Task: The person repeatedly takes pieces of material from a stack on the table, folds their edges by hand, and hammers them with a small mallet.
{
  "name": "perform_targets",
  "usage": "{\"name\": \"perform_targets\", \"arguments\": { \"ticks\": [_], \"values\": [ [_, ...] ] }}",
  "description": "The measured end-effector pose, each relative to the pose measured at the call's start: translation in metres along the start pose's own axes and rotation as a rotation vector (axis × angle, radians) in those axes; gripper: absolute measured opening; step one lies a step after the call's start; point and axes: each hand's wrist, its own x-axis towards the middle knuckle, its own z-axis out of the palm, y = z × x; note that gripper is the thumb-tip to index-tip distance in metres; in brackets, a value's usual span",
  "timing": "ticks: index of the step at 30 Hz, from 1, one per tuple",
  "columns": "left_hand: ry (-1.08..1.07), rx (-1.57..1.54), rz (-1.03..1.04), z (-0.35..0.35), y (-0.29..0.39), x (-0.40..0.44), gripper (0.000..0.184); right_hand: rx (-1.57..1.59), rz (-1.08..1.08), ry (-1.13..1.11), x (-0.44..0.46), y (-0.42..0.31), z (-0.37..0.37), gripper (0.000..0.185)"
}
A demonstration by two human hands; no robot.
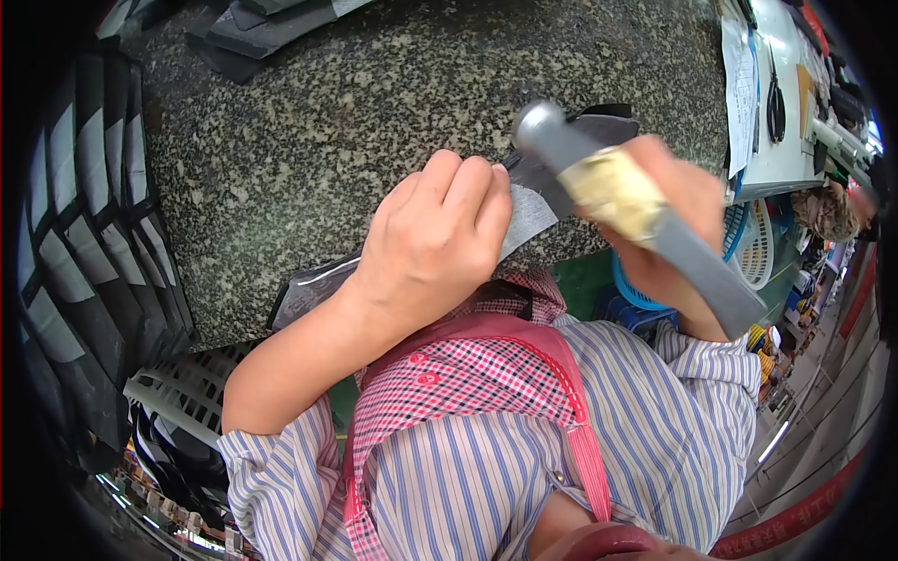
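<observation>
My right hand grips a hammer with a rounded metal head, a dark handle and yellow wrapping. The hammer is slightly blurred and hangs over a long dark piece of material on the stone worktop. My left hand is closed, its curled fingers pressed on this piece just left of the hammer. A light grey patch on the piece shows beside my left fingers. Its other end comes out under my left forearm. My left fingertips are partly hidden.
The speckled stone worktop has stacked dark pieces with grey patches along its left side. More dark pieces lie at the back. Baskets, one blue and one white, stand at right; a white crate is at lower left.
</observation>
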Motion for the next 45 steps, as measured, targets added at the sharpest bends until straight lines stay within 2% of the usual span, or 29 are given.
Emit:
{"name": "perform_targets", "arguments": {
  "ticks": [1, 3, 5, 9, 10, 13, 14, 18, 25, 26, 29, 30, 33, 36, 39, 45],
  "values": [
    [-0.006, 0.002, -0.006, -0.001, -0.001, 0.001, 0.03, -0.05, 0.009, -0.117, 0.0, 0.002, 0.007, 0.025],
    [0.015, -0.075, -0.042, -0.003, -0.01, -0.003, 0.025, -0.111, 0.031, -0.153, 0.002, 0.003, 0.012, 0.021],
    [0.03, -0.157, -0.081, -0.004, -0.017, -0.007, 0.019, -0.095, 0.007, -0.131, 0.003, 0.005, 0.014, 0.023],
    [0.055, 0.052, -0.003, 0.0, -0.002, -0.012, 0.028, -0.244, -0.074, -0.008, 0.007, 0.005, 0.009, 0.026],
    [0.041, 0.06, -0.005, -0.001, 0.0, -0.012, 0.029, -0.195, -0.097, 0.055, 0.006, 0.002, 0.008, 0.026],
    [0.059, -0.074, -0.048, 0.001, -0.01, -0.016, 0.029, -0.148, -0.061, -0.169, 0.0, -0.001, 0.017, 0.027],
    [0.075, -0.148, -0.117, -0.002, -0.01, -0.017, 0.031, -0.112, 0.032, -0.196, 0.002, -0.005, 0.015, 0.025],
    [0.035, -0.182, -0.236, -0.011, -0.007, -0.028, 0.029, -0.112, -0.026, -0.12, -0.004, 0.002, 0.023, 0.032],
    [0.158, -0.042, -0.175, 0.004, -0.001, -0.021, 0.025, -0.123, 0.009, -0.044, -0.005, 0.0, 0.021, 0.03],
    [0.208, 0.069, -0.102, 0.009, -0.008, -0.015, 0.019, -0.144, 0.011, -0.02, -0.006, 0.002, 0.02, 0.03],
    [0.139, 0.196, -0.05, 0.011, -0.013, 0.002, 0.014, -0.228, 0.053, 0.049, -0.011, 0.011, 0.018, 0.024],
    [0.205, 0.209, -0.038, 0.016, -0.011, 0.004, 0.013, -0.21, 0.042, 0.062, -0.01, 0.012, 0.019, 0.023],
    [0.173, 0.193, -0.059, 0.014, -0.012, -0.003, 0.014, -0.146, 0.046, 0.105, -0.014, 0.017, 0.022, 0.022],
    [0.153, 0.018, -0.196, -0.004, -0.013, -0.014, 0.023, -0.095, 0.054, 0.136, -0.016, 0.021, 0.026, 0.022],
    [0.104, 0.01, -0.268, -0.012, -0.008, -0.022, 0.032, -0.084, 0.032, 0.168, -0.018, 0.022, 0.03, 0.021],
    [0.153, 0.018, -0.318, -0.004, -0.002, -0.019, 0.02, 0.15, 0.084, 0.2, -0.014, 0.032, 0.029, 0.019]
  ]
}}
